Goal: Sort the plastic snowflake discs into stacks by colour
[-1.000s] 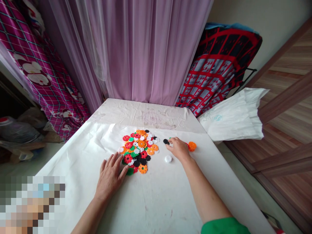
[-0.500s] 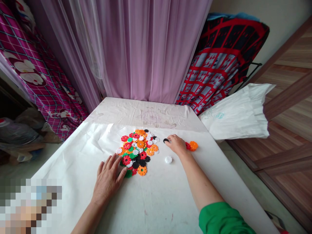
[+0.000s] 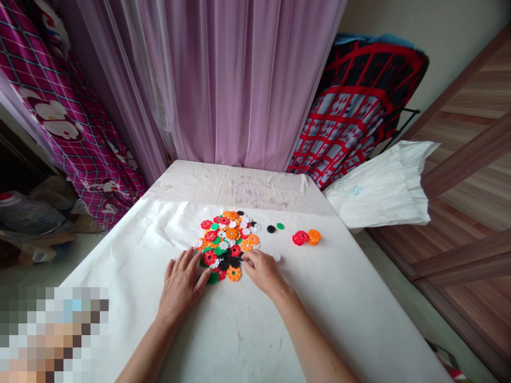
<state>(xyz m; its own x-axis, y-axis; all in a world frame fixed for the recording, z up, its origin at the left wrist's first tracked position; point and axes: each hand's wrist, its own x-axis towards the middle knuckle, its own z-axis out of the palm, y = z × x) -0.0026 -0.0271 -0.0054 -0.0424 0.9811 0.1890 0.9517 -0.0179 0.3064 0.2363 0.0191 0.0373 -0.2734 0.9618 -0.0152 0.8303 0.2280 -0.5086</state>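
Note:
A heap of flower-shaped plastic discs [image 3: 227,242] in red, orange, green, white and black lies on the white-covered table [image 3: 319,308]. My left hand [image 3: 181,284] rests flat, fingers spread, against the heap's near left edge. My right hand [image 3: 261,271] is at the heap's near right edge, fingers bent together over black pieces; what they pinch is hidden. Right of the heap lie a black disc [image 3: 271,229], a green disc [image 3: 280,226], red discs [image 3: 298,238] and an orange disc [image 3: 314,236]. A white disc [image 3: 277,258] peeks out behind my right hand.
A pale purple curtain [image 3: 239,80] hangs behind the table. A red and black blanket [image 3: 359,106] and a white plastic bag [image 3: 383,186] sit at the right. Pink patterned cloth [image 3: 59,106] hangs at the left. A wooden floor lies beyond the table's right edge.
My right hand left the black disc beside the green one and drew back left to the heap's near right edge. My left hand stayed put.

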